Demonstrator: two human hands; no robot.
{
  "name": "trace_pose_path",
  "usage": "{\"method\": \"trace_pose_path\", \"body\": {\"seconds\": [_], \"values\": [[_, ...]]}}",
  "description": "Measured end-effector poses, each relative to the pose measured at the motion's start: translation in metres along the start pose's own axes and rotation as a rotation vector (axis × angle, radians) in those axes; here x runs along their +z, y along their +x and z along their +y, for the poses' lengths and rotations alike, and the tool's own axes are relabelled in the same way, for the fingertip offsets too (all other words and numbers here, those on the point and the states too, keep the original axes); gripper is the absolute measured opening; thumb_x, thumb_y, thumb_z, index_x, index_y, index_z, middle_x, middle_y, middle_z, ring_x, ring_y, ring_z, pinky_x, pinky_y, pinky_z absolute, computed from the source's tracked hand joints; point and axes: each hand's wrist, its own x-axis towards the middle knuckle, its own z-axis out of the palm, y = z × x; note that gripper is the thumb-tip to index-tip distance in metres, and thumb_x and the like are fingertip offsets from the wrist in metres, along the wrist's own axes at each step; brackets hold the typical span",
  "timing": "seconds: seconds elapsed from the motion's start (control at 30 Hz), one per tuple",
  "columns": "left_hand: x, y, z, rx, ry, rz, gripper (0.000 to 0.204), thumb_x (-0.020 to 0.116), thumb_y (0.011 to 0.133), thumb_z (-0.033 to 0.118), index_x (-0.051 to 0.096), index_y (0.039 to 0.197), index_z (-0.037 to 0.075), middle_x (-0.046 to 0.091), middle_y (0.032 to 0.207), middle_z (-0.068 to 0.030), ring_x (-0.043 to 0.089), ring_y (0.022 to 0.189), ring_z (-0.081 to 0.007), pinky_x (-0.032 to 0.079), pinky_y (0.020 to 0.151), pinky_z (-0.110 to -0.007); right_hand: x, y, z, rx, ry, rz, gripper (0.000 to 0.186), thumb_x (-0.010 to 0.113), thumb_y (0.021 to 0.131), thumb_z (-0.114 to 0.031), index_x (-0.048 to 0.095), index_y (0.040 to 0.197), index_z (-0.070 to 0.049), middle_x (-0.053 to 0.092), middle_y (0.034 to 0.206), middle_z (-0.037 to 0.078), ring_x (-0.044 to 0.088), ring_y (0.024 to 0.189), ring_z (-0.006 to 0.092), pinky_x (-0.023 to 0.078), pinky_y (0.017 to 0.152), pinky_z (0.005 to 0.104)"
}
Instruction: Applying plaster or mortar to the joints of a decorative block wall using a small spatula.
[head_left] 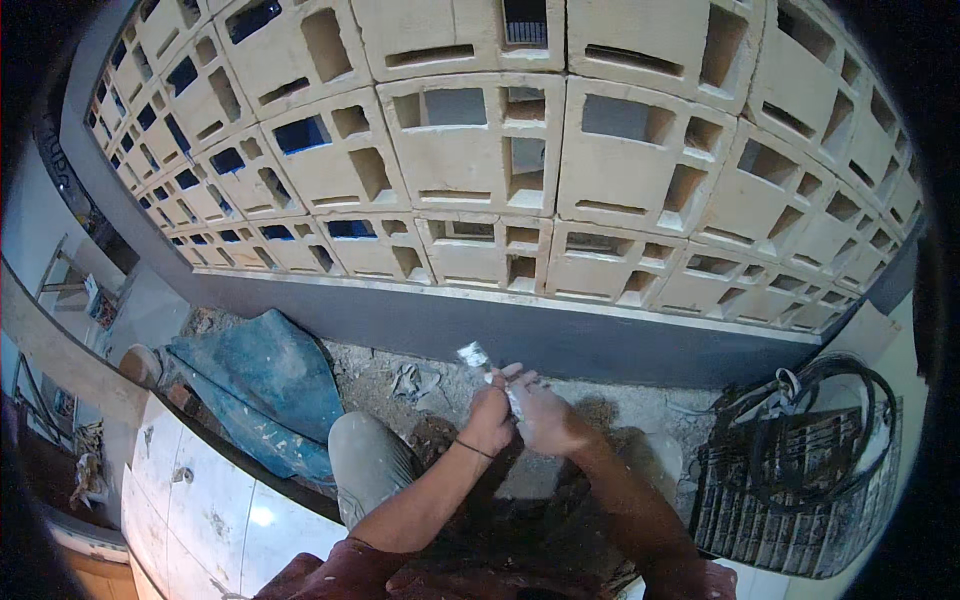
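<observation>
A paintbrush (472,354) with a whitish head tilts up and left between my hands, in front of the low grey wall. My left hand (487,422) is closed round its handle, with a dark band on the wrist. Right beside it, my right hand (548,416) has its fingers stretched out along the handle. Pale smears cover the right hand, and its palm is turned out of sight. Part of the handle is hidden between the two hands.
Ahead rises a cream block screen (475,150) on a grey wall base (440,315). A blue-green tarp (265,385) lies left of my knee. White tiles (190,480) spread at lower left. Right, a coiled black hose (800,430) rests on a ribbed dark mat (740,500). Crumpled litter (412,383) lies ahead.
</observation>
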Motion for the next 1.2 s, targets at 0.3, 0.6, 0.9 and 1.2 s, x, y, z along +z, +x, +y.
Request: {"method": "trace_pose_path", "body": {"seconds": [0.3, 0.6, 0.9, 1.2], "values": [[0.025, -0.035, 0.054, -0.111, 0.59, -0.08, 0.06, 0.048, 0.103, 0.052, 0.056, 0.137, 0.004, 0.065, 0.12, -0.0117, 0.058, 0.11, -0.0221, 0.048, 0.094, -0.036, -0.029, 0.002, -0.003, 0.07, -0.181, 0.176, 0.033, 0.058, 0.082, -0.01, 0.057, 0.113, 0.001, 0.06, 0.103, 0.027, 0.06, 0.094, 0.0476, 0.05, 0.083, 0.0518], [-0.079, -0.002, 0.006, 0.36, 2.15, -0.313, 0.049, 0.054, 0.097, 0.043, 0.072, 0.096, -0.003, 0.072, 0.094, -0.0207, 0.067, 0.083, -0.0397, 0.05, 0.087, -0.052, -0.066, 0.173, -0.134, -0.341, -0.667, 0.004, 0.023, 0.06, 0.09, -0.02, 0.064, 0.11, -0.009, 0.062, 0.099, 0.018, 0.061, 0.092, 0.0392, 0.05, 0.08, 0.0485], [-0.032, -0.004, -0.009, 0.575, 1.829, -0.664, 0.053, 0.066, 0.085, 0.026, 0.056, 0.127, -0.006, 0.07, 0.101, -0.0227, 0.067, 0.095, -0.0403, 0.053, 0.083, -0.049, 0.015, 0.402, -0.242, -0.758, -0.971, -0.005, 0.02, 0.056, 0.086, -0.013, 0.064, 0.103, -0.009, 0.063, 0.104, 0.012, 0.063, 0.097, 0.0352, 0.054, 0.08, 0.0472], [-0.037, -0.008, -0.003, 0.439, 1.857, -0.739, 0.039, 0.068, 0.087, 0.029, 0.066, 0.106, -0.005, 0.068, 0.108, -0.0247, 0.066, 0.1, -0.039, 0.053, 0.086, -0.051, -0.043, 0.32, -0.17, -0.639, -1.164, -0.225, 0.024, 0.057, 0.086, -0.014, 0.068, 0.106, -0.012, 0.065, 0.098, 0.012, 0.065, 0.095, 0.0326, 0.058, 0.072, 0.0448]]}}
